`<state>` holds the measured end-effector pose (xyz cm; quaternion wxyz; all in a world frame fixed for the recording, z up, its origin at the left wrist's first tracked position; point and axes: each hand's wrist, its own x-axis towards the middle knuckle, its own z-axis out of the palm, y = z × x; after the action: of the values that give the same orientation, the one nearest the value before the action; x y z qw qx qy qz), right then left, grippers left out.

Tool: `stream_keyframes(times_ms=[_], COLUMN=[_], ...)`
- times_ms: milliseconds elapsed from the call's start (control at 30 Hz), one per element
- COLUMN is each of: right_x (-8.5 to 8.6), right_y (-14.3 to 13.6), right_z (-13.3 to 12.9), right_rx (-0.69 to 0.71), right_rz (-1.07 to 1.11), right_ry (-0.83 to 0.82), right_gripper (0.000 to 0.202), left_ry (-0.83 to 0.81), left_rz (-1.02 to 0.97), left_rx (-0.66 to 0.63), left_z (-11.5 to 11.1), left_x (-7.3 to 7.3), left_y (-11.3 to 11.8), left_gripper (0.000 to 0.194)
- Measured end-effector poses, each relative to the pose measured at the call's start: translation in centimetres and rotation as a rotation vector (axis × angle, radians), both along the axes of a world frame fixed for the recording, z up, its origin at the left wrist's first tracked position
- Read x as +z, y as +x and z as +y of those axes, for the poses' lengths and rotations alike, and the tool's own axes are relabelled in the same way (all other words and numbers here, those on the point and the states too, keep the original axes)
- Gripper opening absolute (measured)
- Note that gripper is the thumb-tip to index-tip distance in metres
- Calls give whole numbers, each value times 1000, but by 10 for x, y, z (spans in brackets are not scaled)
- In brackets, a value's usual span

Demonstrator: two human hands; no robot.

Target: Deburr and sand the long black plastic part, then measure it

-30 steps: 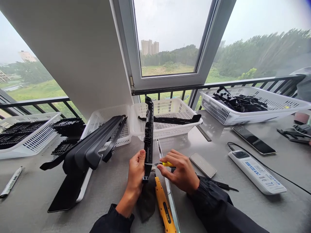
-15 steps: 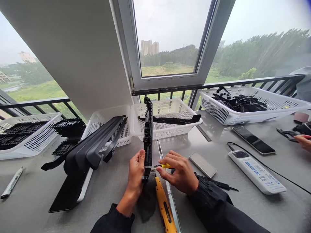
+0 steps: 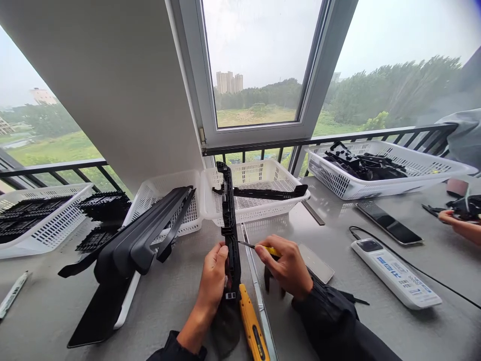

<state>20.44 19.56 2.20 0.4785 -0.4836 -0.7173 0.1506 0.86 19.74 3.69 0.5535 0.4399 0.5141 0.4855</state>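
Dark grey plastic covers [image 3: 108,260] lie overlapping at the left, apart from the left hand [image 3: 215,271], which is closed around the lower part of a black strip [image 3: 229,218]. The strip points away from the person, its far end seen against a white basket [image 3: 263,213]. It looks like moulded plastic, probably light and fairly stiff, though so long and narrow a piece may flex or twist when held near one end; its thin ribs look the likeliest to snap. Its plain side edges seem the surest hold, with fingers clear of the right side. Just right of its near end lies a yellow tool [image 3: 253,326], beside a metal bar [image 3: 259,296]. Further right, the right hand [image 3: 287,265] grips a thin-tipped cutter [image 3: 271,250], its point at the strip's right edge; whether it touches, I cannot tell.
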Motion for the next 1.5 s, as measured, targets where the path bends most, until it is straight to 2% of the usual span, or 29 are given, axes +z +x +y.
stream_keyframes(times_ms=[233,500,733,1000,1200,1333,1500], right_x=[-6,-4,-5,-2,-4,-5,-8], right_y=[3,0,2,-6,0,-3,-6], right_z=[4,2,1,-1,1,1,1], right_rx=[-25,62,30,62,23,38,57], right_rz=[-22,-61,-21,5,28,24,14], right_ry=[-45,-28,-3,50,2,12,7], right_gripper=[36,34,31,36,34,35,34], left_ry=[-32,52,80,20,33,61,85], left_rz=[27,-6,-50,-38,-28,-35,-42], left_rx=[-143,-129,-109,-154,-147,-128,-118], left_z=[-9,-10,-8,-12,-13,-12,-11], left_x=[1,4,3,0,0,4,1], left_y=[4,2,4,8,8,8,6], left_gripper=[69,52,35,58,47,39,34])
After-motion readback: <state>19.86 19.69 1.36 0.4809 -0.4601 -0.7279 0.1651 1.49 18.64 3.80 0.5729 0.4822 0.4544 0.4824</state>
